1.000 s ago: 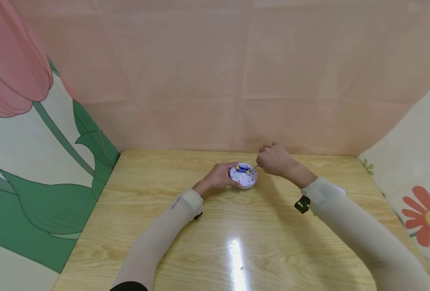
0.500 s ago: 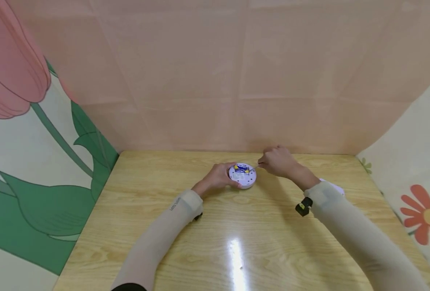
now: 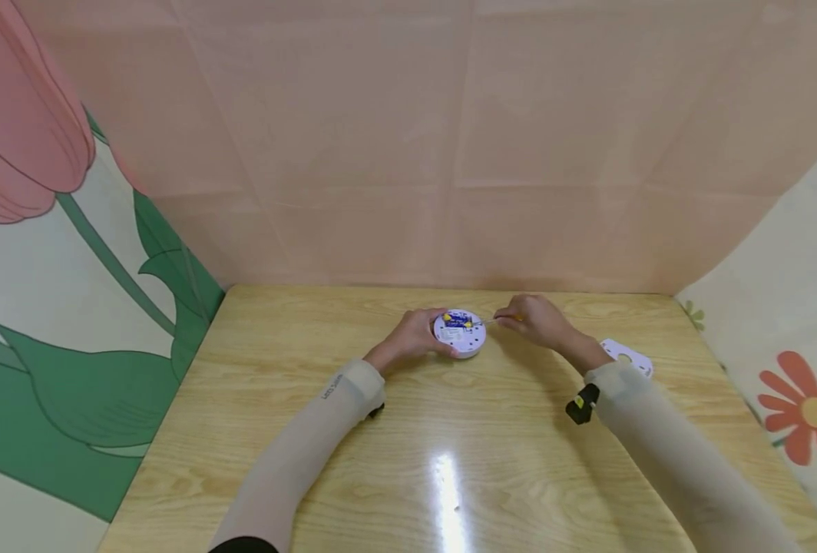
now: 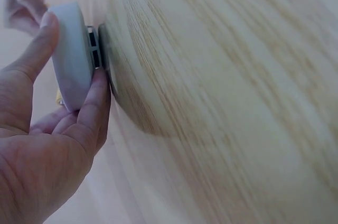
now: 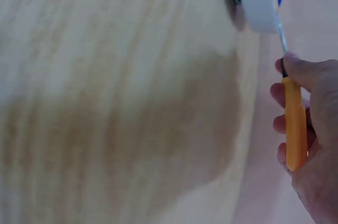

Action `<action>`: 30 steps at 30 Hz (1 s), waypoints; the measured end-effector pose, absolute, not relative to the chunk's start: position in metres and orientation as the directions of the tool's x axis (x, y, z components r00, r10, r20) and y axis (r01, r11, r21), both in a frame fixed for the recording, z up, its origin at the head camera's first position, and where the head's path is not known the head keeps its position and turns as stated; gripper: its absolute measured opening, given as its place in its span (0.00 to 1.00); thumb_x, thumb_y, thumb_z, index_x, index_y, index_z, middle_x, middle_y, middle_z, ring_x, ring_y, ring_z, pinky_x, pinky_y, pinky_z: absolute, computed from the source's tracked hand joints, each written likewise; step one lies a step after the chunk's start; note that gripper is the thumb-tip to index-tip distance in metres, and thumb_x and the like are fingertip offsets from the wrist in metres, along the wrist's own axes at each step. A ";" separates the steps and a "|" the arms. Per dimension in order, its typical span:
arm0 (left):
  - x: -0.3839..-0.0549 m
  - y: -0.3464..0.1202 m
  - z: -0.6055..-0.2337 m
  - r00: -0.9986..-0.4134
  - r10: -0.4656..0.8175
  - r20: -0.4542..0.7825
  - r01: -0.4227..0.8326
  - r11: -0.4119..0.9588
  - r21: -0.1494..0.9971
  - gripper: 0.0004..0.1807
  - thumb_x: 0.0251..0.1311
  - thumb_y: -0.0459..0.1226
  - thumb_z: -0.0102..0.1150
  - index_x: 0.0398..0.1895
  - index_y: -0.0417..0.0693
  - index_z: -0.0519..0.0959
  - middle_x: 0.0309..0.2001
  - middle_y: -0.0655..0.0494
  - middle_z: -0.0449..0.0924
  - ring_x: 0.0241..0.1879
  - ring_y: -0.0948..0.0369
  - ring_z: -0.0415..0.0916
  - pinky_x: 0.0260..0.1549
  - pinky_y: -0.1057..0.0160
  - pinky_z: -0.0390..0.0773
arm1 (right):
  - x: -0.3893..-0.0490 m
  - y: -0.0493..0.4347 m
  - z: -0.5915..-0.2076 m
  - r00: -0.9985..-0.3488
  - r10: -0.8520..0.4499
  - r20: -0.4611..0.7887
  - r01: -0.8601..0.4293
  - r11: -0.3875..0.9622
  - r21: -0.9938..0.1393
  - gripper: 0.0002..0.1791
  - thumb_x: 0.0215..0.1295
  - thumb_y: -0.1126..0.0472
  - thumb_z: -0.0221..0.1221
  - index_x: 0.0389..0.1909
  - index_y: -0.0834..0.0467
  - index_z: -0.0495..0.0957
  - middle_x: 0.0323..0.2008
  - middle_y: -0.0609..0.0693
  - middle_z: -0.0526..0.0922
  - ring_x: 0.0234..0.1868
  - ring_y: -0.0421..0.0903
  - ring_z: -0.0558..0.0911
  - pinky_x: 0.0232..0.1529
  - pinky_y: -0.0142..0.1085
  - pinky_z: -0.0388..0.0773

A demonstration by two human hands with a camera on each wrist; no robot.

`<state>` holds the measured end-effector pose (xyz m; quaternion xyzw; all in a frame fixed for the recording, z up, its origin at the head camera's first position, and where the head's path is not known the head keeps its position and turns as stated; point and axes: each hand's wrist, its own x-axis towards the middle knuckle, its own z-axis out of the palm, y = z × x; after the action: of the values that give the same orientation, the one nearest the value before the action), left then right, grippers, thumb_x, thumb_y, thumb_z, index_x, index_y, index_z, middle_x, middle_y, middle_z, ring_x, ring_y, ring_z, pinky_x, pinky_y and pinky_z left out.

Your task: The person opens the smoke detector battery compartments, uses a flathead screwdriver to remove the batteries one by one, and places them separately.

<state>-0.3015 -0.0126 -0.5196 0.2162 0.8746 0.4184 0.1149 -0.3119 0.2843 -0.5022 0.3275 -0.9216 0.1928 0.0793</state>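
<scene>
A round white device (image 3: 467,346) stands on the table, tilted, with small dark holes and a blue-and-yellow battery-like part (image 3: 458,321) on its upper face. My left hand (image 3: 412,335) grips it by the rim; in the left wrist view the thumb is on one side and fingers support the other. A screwdriver (image 5: 296,123) with an orange handle lies in my right hand (image 3: 538,319), fingers curled round it. Its thin metal shaft reaches to the blue-and-yellow part in the right wrist view. Exact contact at the tip is too small to tell.
A flat white plate (image 3: 642,364) with a round hole lies on the wooden table (image 3: 408,430), beside my right forearm. A pink cloth backdrop (image 3: 353,153) rises behind the table's far edge. Printed panels stand at both sides.
My right hand has moved slightly right and down, and the screwdriver lies flatter than before. The white plate now shows more from behind the right forearm. The left hand keeps its grip.
</scene>
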 end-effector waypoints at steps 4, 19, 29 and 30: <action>-0.302 -0.013 -0.520 -0.881 0.472 -0.023 0.278 0.557 0.782 0.55 0.44 0.44 0.89 0.77 0.41 0.71 0.71 0.47 0.78 0.72 0.53 0.72 0.75 0.57 0.67 | -0.309 0.288 -0.515 -0.795 -0.521 0.310 -0.606 0.669 -0.430 0.07 0.68 0.68 0.69 0.44 0.64 0.91 0.34 0.54 0.90 0.30 0.42 0.82 0.31 0.37 0.77; -0.302 -0.012 -0.519 -0.885 0.464 -0.038 0.267 0.573 0.775 0.54 0.45 0.46 0.89 0.77 0.43 0.71 0.70 0.48 0.79 0.71 0.54 0.74 0.74 0.58 0.68 | -0.299 0.290 -0.539 -0.924 -0.333 0.190 -0.369 0.634 -0.680 0.10 0.74 0.63 0.66 0.50 0.61 0.90 0.40 0.56 0.91 0.36 0.46 0.80 0.37 0.31 0.74; -0.304 -0.014 -0.522 -0.881 0.471 -0.035 0.271 0.565 0.780 0.55 0.44 0.46 0.89 0.77 0.42 0.71 0.70 0.48 0.78 0.71 0.54 0.74 0.74 0.58 0.68 | -0.299 0.293 -0.552 -0.943 -0.284 0.171 -0.311 0.576 -0.756 0.11 0.74 0.60 0.67 0.51 0.58 0.91 0.48 0.56 0.91 0.50 0.47 0.85 0.54 0.28 0.77; -0.304 -0.014 -0.522 -0.881 0.471 -0.033 0.272 0.563 0.780 0.54 0.44 0.46 0.89 0.77 0.42 0.71 0.70 0.48 0.79 0.71 0.54 0.74 0.74 0.57 0.68 | -0.299 0.293 -0.552 -0.946 -0.278 0.166 -0.302 0.568 -0.766 0.11 0.74 0.59 0.67 0.51 0.57 0.91 0.49 0.55 0.91 0.51 0.47 0.85 0.55 0.28 0.77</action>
<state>-0.3038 -0.0140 -0.5216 0.2120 0.8760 0.4163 0.1197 -0.2987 0.2926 -0.5524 0.1638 -0.8852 0.4352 0.0134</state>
